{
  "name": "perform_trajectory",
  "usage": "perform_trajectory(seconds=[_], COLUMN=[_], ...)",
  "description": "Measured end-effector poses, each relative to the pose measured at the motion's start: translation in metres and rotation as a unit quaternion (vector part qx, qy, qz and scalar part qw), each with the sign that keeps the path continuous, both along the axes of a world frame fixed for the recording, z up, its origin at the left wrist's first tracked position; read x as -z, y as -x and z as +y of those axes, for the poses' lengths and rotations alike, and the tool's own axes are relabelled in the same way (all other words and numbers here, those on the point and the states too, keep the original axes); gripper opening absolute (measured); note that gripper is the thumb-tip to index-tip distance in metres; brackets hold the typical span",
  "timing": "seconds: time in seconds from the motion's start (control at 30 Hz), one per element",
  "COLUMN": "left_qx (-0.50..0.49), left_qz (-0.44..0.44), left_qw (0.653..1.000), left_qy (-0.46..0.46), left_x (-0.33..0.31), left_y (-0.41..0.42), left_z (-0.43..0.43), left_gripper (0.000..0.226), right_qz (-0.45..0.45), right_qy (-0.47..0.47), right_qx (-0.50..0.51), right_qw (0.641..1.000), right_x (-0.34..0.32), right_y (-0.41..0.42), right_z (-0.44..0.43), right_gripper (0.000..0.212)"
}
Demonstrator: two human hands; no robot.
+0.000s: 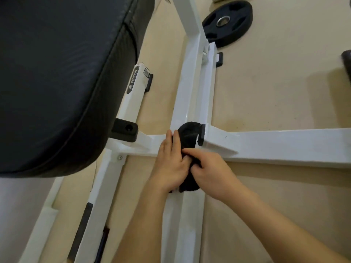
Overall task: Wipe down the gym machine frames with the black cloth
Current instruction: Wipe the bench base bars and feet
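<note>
The black cloth (pixel 190 135) lies bunched on the white machine frame (pixel 191 88), at the joint where the long floor beam meets a cross beam (pixel 284 145). My left hand (pixel 171 162) rests on the cloth's left side with its fingers stretched forward along the beam. My right hand (pixel 210 168) pinches the cloth's near part between thumb and fingers. Both hands hold the same cloth, and its lower end sticks out beneath them.
A large black padded seat (pixel 57 73) overhangs the frame at the upper left. A black weight plate (pixel 228 21) lies on the beige floor at the upper right. A dark object (pixel 346 61) shows at the right edge. Black end caps (pixel 124 130) sit on the frame.
</note>
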State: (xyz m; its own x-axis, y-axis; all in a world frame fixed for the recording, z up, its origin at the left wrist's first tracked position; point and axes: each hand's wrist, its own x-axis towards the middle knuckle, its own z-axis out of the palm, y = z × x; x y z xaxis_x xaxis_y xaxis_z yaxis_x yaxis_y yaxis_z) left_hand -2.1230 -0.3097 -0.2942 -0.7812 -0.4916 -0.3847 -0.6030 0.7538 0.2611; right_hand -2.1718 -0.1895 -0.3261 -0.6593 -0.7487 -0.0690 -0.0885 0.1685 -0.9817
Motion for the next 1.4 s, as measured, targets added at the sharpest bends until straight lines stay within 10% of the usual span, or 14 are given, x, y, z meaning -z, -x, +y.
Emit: perform_trajectory(seconds=[0.13,0.5,0.77,0.87,0.93,1.17,1.4], left_qx=[-0.016,-0.008,-0.051,-0.126,-0.244,-0.142,-0.264], left_qz=[0.103,0.067,0.121,0.213,0.308,0.297,0.349], left_qw=[0.985,0.987,0.977,0.969,0.903,0.900,0.856], left_qy=[0.140,0.147,0.167,-0.025,-0.171,-0.286,-0.275], left_x=[0.026,0.029,0.035,0.014,-0.007,-0.048,-0.077], left_y=[0.016,0.128,-0.023,-0.056,-0.066,-0.091,-0.063], left_z=[0.004,-0.038,0.014,0.028,0.038,0.102,0.077], left_gripper=[0.067,0.074,0.074,0.064,0.055,0.030,0.015], right_qz=[0.056,0.103,-0.136,-0.202,-0.168,-0.227,-0.185], right_qy=[-0.032,-0.117,0.005,-0.009,-0.029,0.103,0.155], right_qx=[0.107,0.018,0.006,-0.025,-0.024,0.003,0.098], right_qw=[0.992,0.988,0.991,0.979,0.985,0.968,0.965], right_x=[0.004,0.015,-0.007,-0.006,-0.012,-0.073,-0.094], right_y=[0.010,0.018,-0.019,-0.036,-0.031,0.016,0.036], right_z=[0.003,0.033,0.008,0.016,0.024,0.054,0.078], right_gripper=[0.045,0.064,0.064,0.056,0.033,0.014,0.010])
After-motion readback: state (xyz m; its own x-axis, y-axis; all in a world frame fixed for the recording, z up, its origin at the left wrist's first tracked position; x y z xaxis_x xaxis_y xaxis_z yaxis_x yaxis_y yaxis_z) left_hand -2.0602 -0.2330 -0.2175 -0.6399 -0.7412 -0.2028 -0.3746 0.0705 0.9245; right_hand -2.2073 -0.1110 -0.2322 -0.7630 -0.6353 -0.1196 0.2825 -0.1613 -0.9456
